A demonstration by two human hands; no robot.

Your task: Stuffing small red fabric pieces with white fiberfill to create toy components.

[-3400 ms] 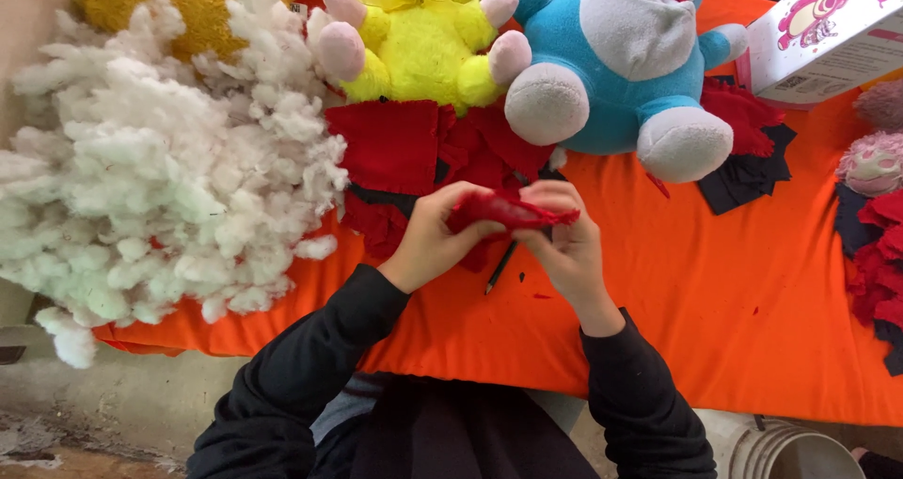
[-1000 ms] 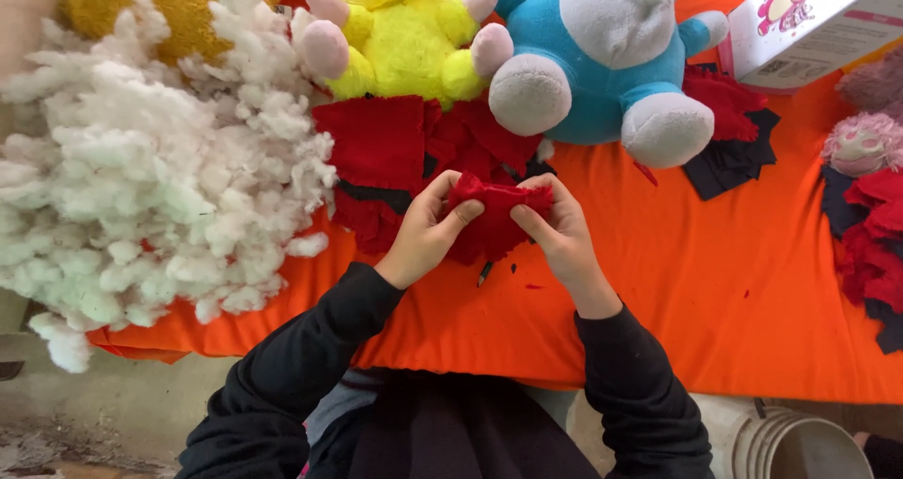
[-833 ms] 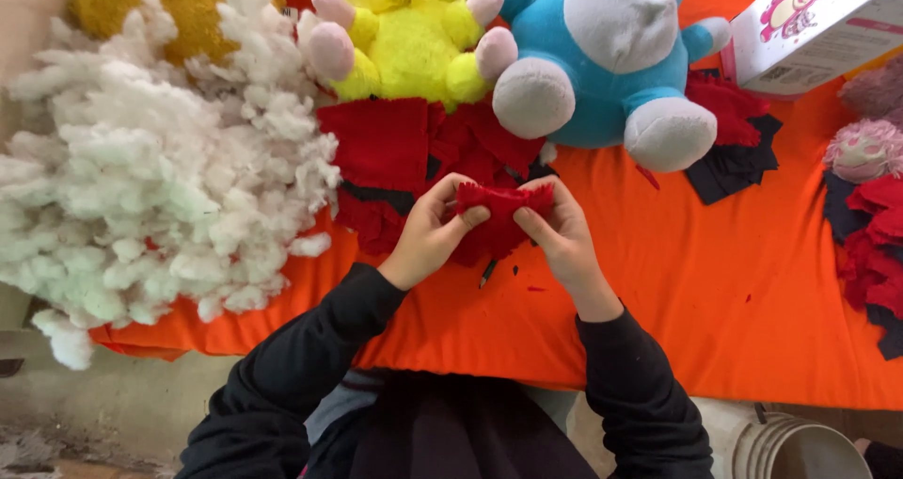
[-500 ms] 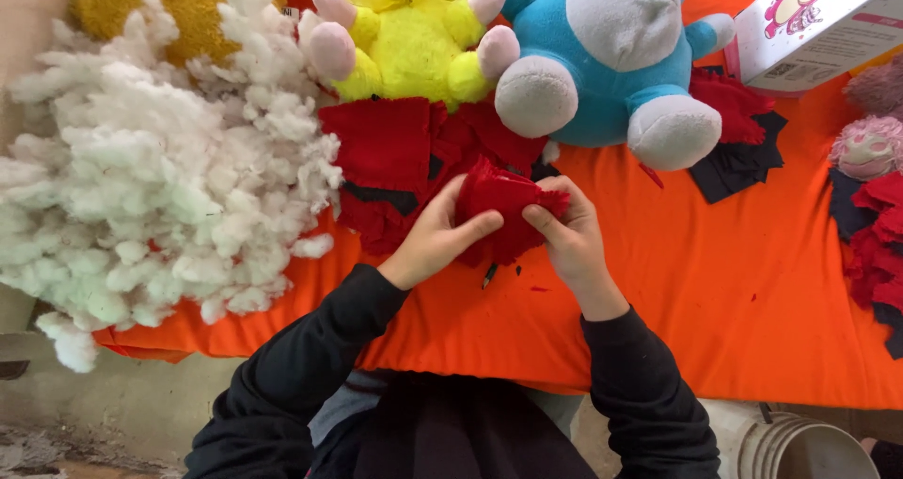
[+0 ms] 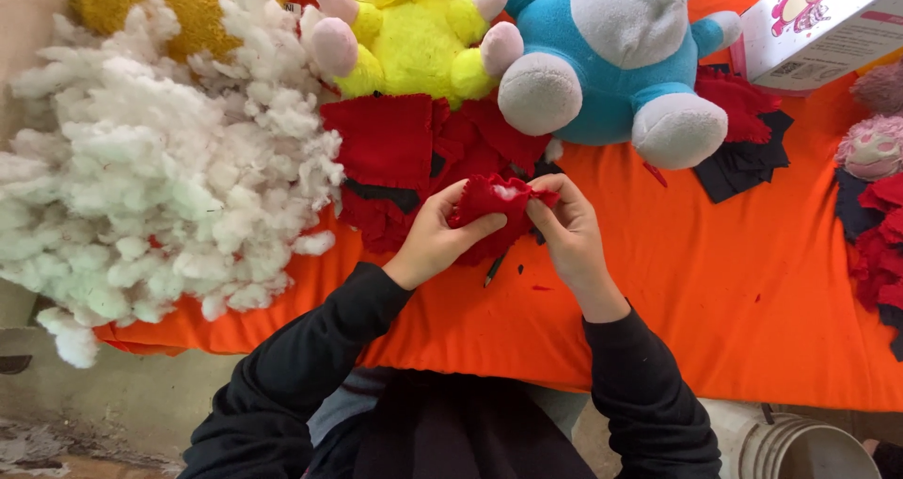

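Near the centre of the frame, slightly above the middle: a small red fabric pouch (image 5: 496, 206) pinched between both hands above the orange table cover (image 5: 752, 281). Left hand (image 5: 435, 239) wrapped around the pouch from below and left, thumb laid across its front, fingers closed on the cloth, probably to keep the opening facing up. Right hand (image 5: 569, 230) at the pouch's right edge, fingertips drawn together and clamped on the rim, seemingly to hold the mouth apart, with a tuft of white filling showing inside. Filling the left of the frame, within easy reach of the left hand, a big heap of white stuffing (image 5: 150, 178). Just behind the pouch, a stack of red fabric pieces (image 5: 395, 150), flat and apparently unfilled. Along the top edge, a yellow plush toy (image 5: 414, 37) and a blue and white plush toy (image 5: 611, 55), lying on their backs with feet toward the camera. At upper right, a white and pink box (image 5: 818, 18); beside the blue toy's foot, black fabric scraps (image 5: 743, 164); on the cover below the hands, a thin dark pencil-like stick (image 5: 494, 270)
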